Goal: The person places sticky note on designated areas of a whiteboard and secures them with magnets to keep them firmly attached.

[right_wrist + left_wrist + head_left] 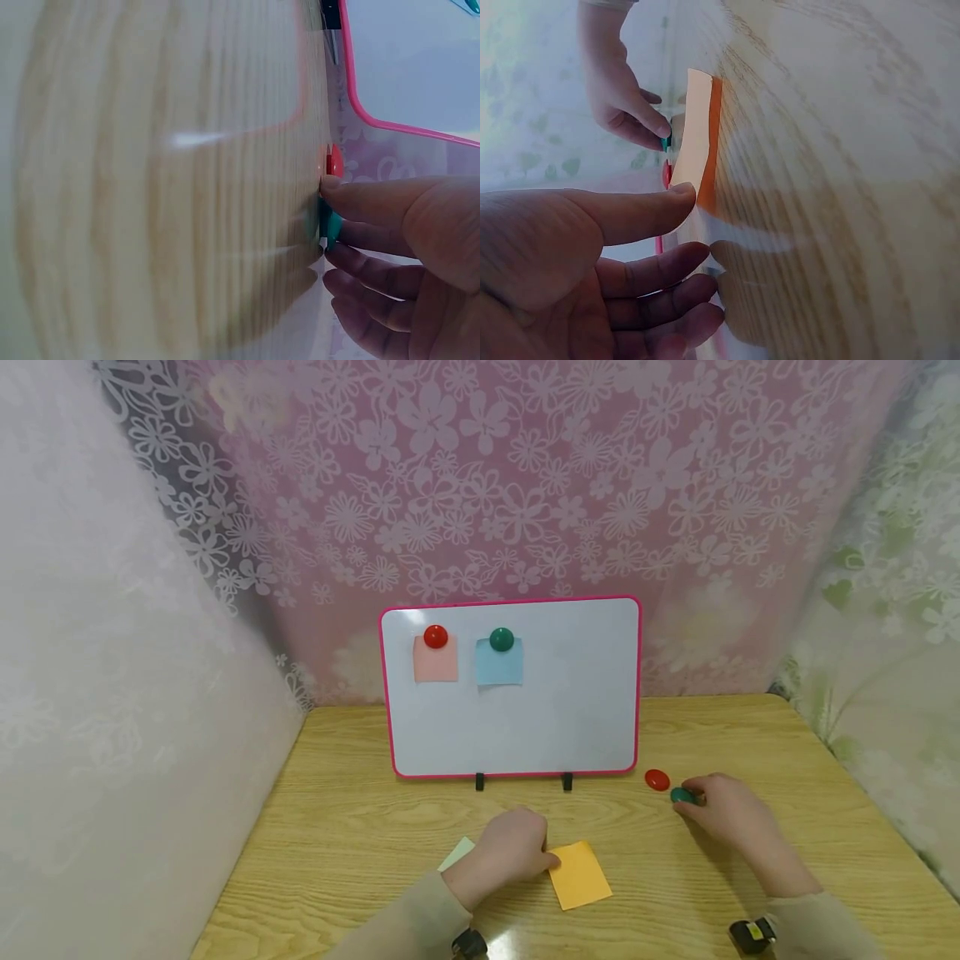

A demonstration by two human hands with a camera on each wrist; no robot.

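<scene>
A wood-grain table [337, 827] is filling a screened-off nook, whether in a home or a studio remaining unclear. Pink floral sheeting [480, 485] is hanging behind it, and pale patterned sheets [112, 652] are enclosing both sides.

Wood-grain table [337, 810]: orange note [581, 878], pale green note [457, 852], at left hand [510, 845]; green magnet [680, 795] at right hand [735, 814], red magnet [657, 780] near; whiteboard [570, 710] beyond both.

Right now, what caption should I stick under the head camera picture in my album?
Left hand touching an orange note, right hand pinching a green magnet, in front of a pink-rimmed whiteboard.
</scene>
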